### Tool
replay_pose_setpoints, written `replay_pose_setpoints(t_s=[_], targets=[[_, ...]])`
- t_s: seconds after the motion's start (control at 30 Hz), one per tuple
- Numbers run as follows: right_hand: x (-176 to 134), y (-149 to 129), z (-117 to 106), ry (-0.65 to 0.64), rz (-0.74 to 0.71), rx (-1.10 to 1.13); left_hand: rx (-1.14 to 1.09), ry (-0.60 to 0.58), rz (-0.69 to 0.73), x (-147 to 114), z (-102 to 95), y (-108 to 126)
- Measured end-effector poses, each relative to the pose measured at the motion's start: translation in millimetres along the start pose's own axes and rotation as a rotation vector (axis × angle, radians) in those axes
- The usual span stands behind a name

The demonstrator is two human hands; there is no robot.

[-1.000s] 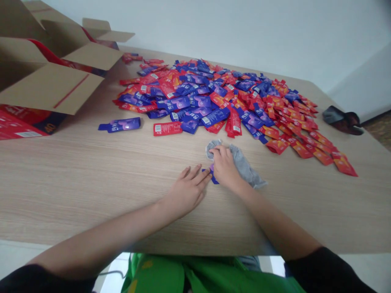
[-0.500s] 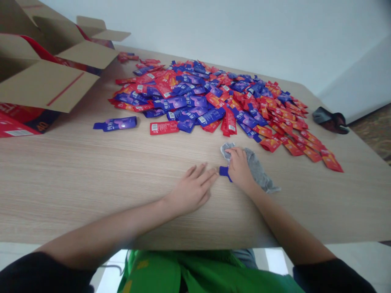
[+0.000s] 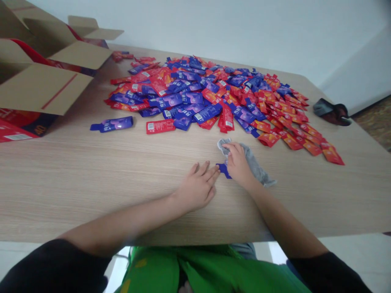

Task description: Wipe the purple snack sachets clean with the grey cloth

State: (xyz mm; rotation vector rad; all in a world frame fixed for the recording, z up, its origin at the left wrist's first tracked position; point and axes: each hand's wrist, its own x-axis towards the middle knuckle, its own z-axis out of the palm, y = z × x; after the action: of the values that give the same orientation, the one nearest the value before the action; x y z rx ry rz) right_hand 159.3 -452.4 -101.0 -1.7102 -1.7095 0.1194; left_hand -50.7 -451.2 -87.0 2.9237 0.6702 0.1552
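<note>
My left hand (image 3: 198, 185) lies flat on the table with its fingers stretched out, the fingertips touching the narrow end of a purple sachet (image 3: 224, 170). Over the rest of that sachet is my right hand (image 3: 240, 165), its fingers closed on a grey cloth (image 3: 256, 167). The cloth spreads out to the right of the hand and pokes out beyond the fingertips. Most of the sachet is hidden under the right hand and the cloth.
A large heap of red and purple sachets (image 3: 195, 97) covers the back of the table (image 3: 91, 179). One purple sachet (image 3: 113, 124) and one red sachet (image 3: 160, 126) lie in front of it. Open cardboard boxes (image 3: 61, 87) stand at left. A dark curved object (image 3: 331, 112) sits at right.
My left fingertips have come onto the sachet's narrow end, where a small gap was before. My right hand stays on the cloth. The whole view has shifted slightly.
</note>
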Motion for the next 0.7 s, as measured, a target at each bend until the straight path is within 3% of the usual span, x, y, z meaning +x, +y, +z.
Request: replay_pose_setpoints(t_s=[0.17, 0.27, 0.4, 0.5, 0.63, 0.7], targets=[[-8, 16, -41, 0.127, 0.091, 0.002, 0.037, -0.006, -0.087, -18, -5.2, -3], [-4, 10, -48, 0.155, 0.13, 0.029, 0.053, 0.006, -0.121, -29, -7.7, -10], [13, -29, -23, 0.099, 0.003, 0.096, 0.045, 0.025, -0.132, -34, -7.2, -14], [22, -53, 3, -0.021, -0.126, 0.004, 0.047, 0.04, -0.137, -35, -5.8, -17], [18, -49, 19, -0.29, -0.25, -0.275, 0.048, 0.025, -0.116, -37, -5.4, -24], [9, -39, 15, -0.338, -0.245, -0.345, 0.038, 0.018, -0.1, -37, -5.6, -27]])
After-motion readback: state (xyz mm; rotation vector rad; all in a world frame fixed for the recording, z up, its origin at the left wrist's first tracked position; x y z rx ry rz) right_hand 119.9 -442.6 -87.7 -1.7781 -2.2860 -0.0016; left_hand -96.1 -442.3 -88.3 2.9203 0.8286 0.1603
